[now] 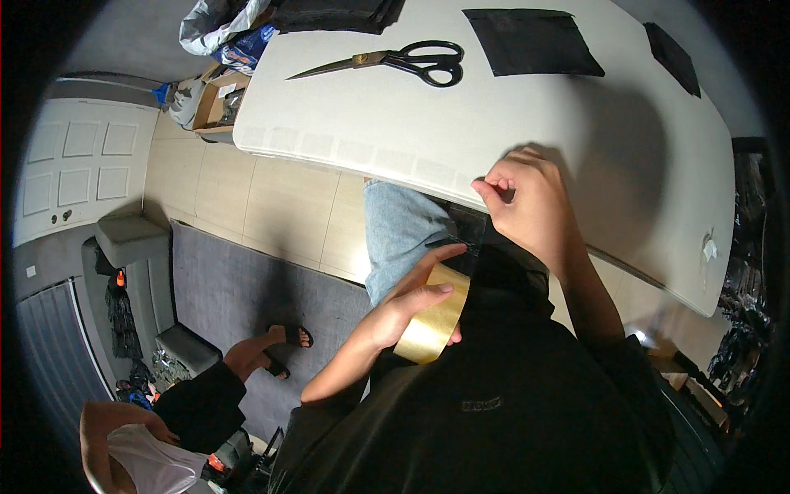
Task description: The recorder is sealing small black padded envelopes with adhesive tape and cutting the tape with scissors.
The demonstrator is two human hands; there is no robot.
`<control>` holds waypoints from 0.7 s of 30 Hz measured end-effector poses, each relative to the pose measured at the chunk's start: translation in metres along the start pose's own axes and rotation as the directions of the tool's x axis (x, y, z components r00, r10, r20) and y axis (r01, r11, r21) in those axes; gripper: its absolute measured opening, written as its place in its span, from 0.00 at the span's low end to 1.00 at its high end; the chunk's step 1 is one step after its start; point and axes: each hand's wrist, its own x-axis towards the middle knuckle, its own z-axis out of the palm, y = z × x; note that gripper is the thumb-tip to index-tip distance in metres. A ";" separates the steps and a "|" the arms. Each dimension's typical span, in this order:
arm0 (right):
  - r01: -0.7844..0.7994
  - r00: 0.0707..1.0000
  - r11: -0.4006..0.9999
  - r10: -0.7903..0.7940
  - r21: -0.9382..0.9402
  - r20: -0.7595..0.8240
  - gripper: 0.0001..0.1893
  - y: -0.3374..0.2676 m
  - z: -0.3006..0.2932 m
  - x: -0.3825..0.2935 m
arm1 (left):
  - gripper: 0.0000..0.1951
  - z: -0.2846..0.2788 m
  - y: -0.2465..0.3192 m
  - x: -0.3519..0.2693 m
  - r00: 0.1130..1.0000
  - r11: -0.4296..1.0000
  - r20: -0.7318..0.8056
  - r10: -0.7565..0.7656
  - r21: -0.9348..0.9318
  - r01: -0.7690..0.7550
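My left hand [407, 309] is closed around a wide roll of yellow-gold tape [435, 315], held in front of my black shirt, below the table edge. At the edge of the white table [395, 117], my right hand [524, 191] is half curled with thumb near the fingers; whether anything thin is between them cannot be told. Large black-handled scissors [401, 60] lie on the table, blades pointing left. Beyond my right hand lies a flat black sheet [536, 43], and a stack of black sheets [336, 13] rests at the far left. A smaller black piece [673, 58] lies at the far right.
A person [154, 438] in sandals is at the lower left, beside a grey rug [265, 290]. A cardboard box [210, 108] and plastic bags [237, 43] stand left of the table. Grey seating [139, 247] is by the wall. Shiny black material [744, 278] hangs at right.
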 end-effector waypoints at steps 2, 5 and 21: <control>0.011 1.000 0.999 -0.011 -0.032 0.006 0.11 -0.001 -0.001 0.001 | 0.41 0.002 -0.001 0.000 0.999 1.000 -0.045 0.011 0.022 -0.010; 0.002 1.000 0.998 -0.001 -0.060 0.026 0.12 -0.002 -0.004 0.002 | 0.40 0.002 -0.001 0.001 0.999 0.999 -0.051 0.011 0.031 -0.010; -0.197 0.979 0.978 0.200 -0.069 0.048 0.18 0.000 -0.014 0.008 | 0.38 -0.005 -0.002 0.001 1.000 1.000 -0.016 -0.013 0.009 0.013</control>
